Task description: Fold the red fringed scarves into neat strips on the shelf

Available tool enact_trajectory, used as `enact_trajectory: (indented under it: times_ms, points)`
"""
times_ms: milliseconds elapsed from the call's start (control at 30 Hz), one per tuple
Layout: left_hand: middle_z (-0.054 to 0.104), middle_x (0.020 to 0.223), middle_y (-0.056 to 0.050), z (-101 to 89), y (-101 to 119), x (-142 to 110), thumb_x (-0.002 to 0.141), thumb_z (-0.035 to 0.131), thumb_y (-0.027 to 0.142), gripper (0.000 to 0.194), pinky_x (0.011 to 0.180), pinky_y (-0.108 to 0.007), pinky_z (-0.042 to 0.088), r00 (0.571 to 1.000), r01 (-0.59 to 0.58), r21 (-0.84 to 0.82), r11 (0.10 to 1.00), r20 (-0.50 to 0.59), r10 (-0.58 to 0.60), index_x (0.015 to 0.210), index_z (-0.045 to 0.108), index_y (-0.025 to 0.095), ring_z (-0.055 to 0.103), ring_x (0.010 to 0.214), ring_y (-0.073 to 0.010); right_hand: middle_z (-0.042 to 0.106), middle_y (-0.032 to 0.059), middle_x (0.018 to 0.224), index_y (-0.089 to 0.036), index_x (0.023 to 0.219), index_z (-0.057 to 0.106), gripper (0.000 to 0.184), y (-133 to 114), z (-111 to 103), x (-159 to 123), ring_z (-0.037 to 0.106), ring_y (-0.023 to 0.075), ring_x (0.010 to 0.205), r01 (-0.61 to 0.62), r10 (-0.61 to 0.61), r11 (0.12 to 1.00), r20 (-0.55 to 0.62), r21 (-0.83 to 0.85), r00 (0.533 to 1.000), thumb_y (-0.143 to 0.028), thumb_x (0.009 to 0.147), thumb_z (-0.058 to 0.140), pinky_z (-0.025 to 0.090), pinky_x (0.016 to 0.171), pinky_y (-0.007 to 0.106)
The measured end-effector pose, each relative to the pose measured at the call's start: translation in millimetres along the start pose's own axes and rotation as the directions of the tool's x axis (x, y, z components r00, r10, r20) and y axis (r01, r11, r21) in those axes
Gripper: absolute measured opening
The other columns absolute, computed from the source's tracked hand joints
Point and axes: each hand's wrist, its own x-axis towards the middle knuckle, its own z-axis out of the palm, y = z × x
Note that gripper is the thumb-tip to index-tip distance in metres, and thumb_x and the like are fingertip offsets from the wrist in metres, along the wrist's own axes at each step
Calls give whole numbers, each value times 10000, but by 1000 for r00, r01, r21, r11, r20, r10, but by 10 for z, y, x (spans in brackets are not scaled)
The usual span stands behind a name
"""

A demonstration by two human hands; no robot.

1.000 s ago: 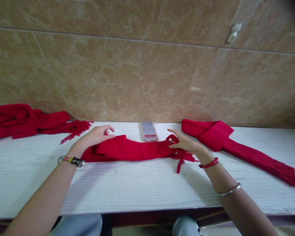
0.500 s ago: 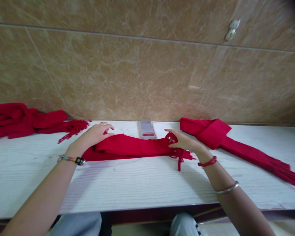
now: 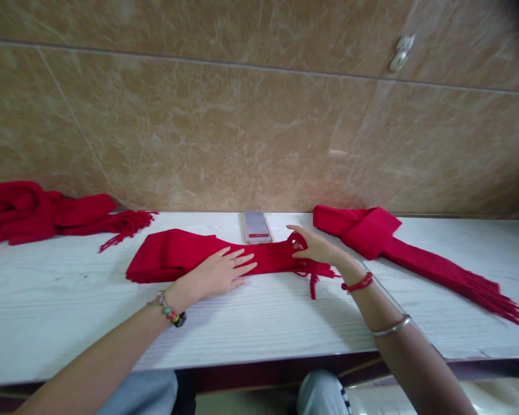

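Note:
A folded red scarf (image 3: 159,253) lies lengthwise on the white tabletop in front of me, its fringe at the right end. My left hand (image 3: 220,271) rests flat on the scarf near its middle, palm down, fingers spread. At the right end, my right hand (image 3: 315,246) curls its thumb and fingers around the fringed edge. Some strands loop up between thumb and fingers, and others hang out below the hand. Part of the right hand's grip is hidden by the fringe.
A phone (image 3: 256,226) lies behind the scarf, close to the tiled wall (image 3: 242,138). To the right is another red scarf (image 3: 371,230), folded across itself with its fringe toward me. A crumpled red scarf (image 3: 38,213) lies at the far left. A small hook (image 3: 401,53) is on the wall.
My left hand has moved right and toward me, from the scarf's left end onto its middle, and flattened there. The left end now lies uncovered. My right hand stays at the fringe.

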Motion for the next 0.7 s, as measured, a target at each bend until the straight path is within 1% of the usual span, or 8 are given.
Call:
enact_trajectory:
  times_ms: [133, 267, 367, 433, 533, 600, 700]
  points:
    - [358, 1382, -16, -20, -18, -24, 904, 356, 353, 394, 1009, -395, 190, 1000, 2, 21, 1000, 17, -2, 1297, 371, 327, 306, 1266, -217, 602, 73, 1103, -226, 1273, 400, 733, -49, -9, -10, 565, 237, 979, -23, 23, 998, 10, -52, 1000, -133, 594, 659, 436, 877, 373]
    - [357, 1383, 2, -46, -12, -22, 898, 368, 357, 394, 1008, -390, 187, 1000, -10, 46, 999, 15, 9, 1292, 354, 382, 306, 1262, -214, 606, 70, 1091, -234, 1273, 398, 708, -94, -41, -11, 576, 232, 952, 9, -10, 998, -18, -58, 1000, -126, 617, 642, 442, 867, 377]
    - [361, 1380, 3, -41, -25, -19, 903, 355, 368, 390, 1014, -393, 172, 1000, 0, 56, 998, -18, 1, 1293, 353, 383, 292, 1269, -217, 604, 75, 1095, -229, 1268, 407, 691, -90, -64, 1, 571, 238, 969, 30, -33, 998, -62, -52, 998, -118, 623, 632, 439, 874, 379]
    - [366, 1377, -7, -35, -37, -16, 906, 347, 375, 384, 1020, -403, 153, 998, 15, 61, 998, -58, -11, 1289, 369, 364, 285, 1274, -221, 597, 85, 1107, -217, 1273, 401, 691, -73, -72, 9, 568, 240, 976, 35, -39, 997, -66, -63, 997, -116, 629, 627, 438, 876, 380]
    - [370, 1375, -12, -26, -52, -10, 908, 347, 376, 373, 1025, -423, 129, 996, 25, 82, 996, -85, -18, 1277, 395, 349, 283, 1275, -227, 589, 94, 1125, -206, 1286, 386, 694, -51, -67, 10, 568, 234, 979, 41, -42, 993, -7, -108, 999, -128, 640, 626, 437, 875, 371]
    - [374, 1373, -2, -23, -58, -7, 911, 343, 369, 364, 1023, -432, 131, 998, 22, 99, 995, -61, -16, 1271, 401, 355, 290, 1271, -227, 589, 90, 1130, -205, 1285, 389, 701, -48, -56, 4, 563, 231, 993, 37, -31, 988, 45, -147, 999, -133, 634, 637, 431, 884, 362]
    - [381, 1368, 15, -31, -57, 0, 915, 333, 364, 356, 1021, -431, 137, 999, 26, 115, 993, -31, -22, 1262, 413, 353, 292, 1269, -224, 576, 88, 1157, -202, 1283, 393, 715, -48, -41, -5, 548, 231, 1026, 15, 0, 984, 81, -180, 997, -144, 620, 654, 419, 903, 357]
